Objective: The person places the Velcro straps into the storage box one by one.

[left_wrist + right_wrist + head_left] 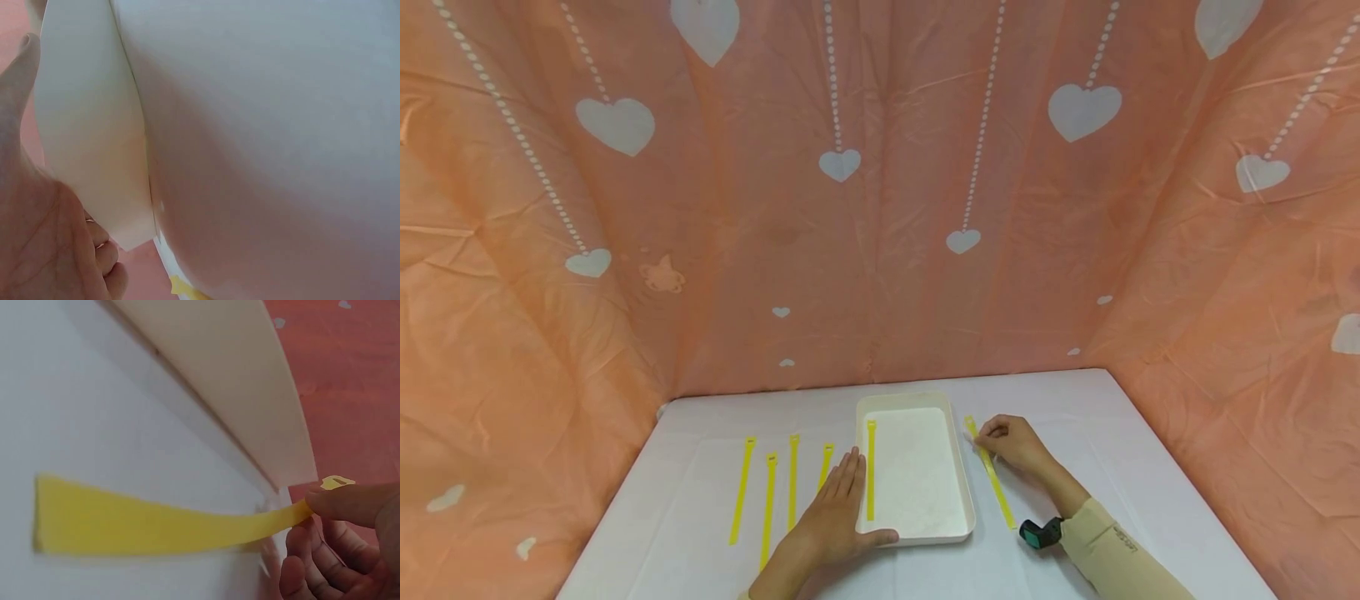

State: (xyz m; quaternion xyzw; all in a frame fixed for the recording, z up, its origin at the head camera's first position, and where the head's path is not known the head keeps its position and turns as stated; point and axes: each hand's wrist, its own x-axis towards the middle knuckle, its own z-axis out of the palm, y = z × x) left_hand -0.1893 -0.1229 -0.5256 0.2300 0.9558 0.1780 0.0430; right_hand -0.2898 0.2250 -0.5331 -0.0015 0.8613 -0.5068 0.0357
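Between thumb and fingertips, my right hand (1018, 440) pinches a yellow cable strap (997, 490) just below its slotted head. In the right wrist view, the strap (156, 525) curves from the fingers toward the camera, its plain end over the white table. My left hand (838, 515) lies along the left side of the white tray (967, 487), fingers straight, thumb reaching across the tray's near edge. Inside the tray, along its left wall, lies another yellow cable strap (871, 475). The left wrist view shows the left hand (47, 240) beside the tray's outer wall (100, 137).
Left of the tray, several yellow cable straps lie roughly side by side, including the outermost strap (742, 492); the left hand partly covers the nearest ones. A white cloth covers the table (677, 500). A peach curtain (895, 317) with hearts encloses the back and sides.
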